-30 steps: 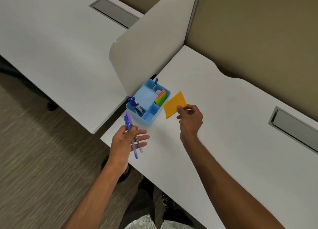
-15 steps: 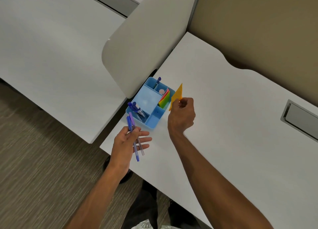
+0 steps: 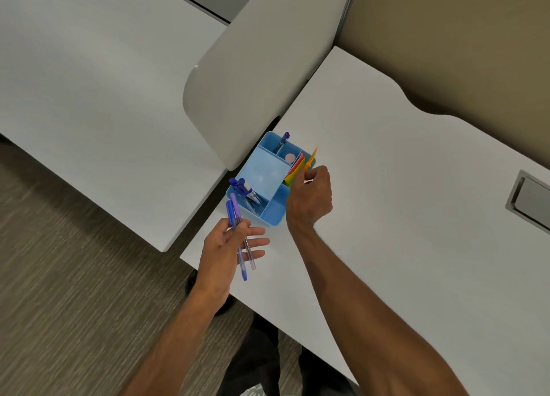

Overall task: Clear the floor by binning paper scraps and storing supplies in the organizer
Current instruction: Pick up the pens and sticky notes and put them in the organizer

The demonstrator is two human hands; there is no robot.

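Desk [image 3: 416,217], white, smooth, wavy-edged along a tan partition wall [image 3: 461,38]; grey cable hatch [image 3: 529,200] set flush at far right. Second white desk [image 3: 89,83] to the left, parted from the first by a pale rounded divider panel [image 3: 253,77]. Floor [image 3: 74,291] of grey-brown striped carpet below and between the desks. Organizer [image 3: 269,173], light blue, compartmented, stood on the first desk's near-left corner, touching the divider's foot; pens [image 3: 244,187] lodged in its near-left cell, one pen [image 3: 284,139] at its far corner, coloured sticky notes [image 3: 294,171] upright along its right side. Orange paper [image 3: 311,159], seen edge-on, pinched between thumb and fingertips of right hand [image 3: 311,199], just over the sticky-note cell. Two pens [image 3: 239,238], blue and purple, gripped in left hand [image 3: 229,249] by thumb and forefinger, other fingers spread loose, near the organizer's near corner
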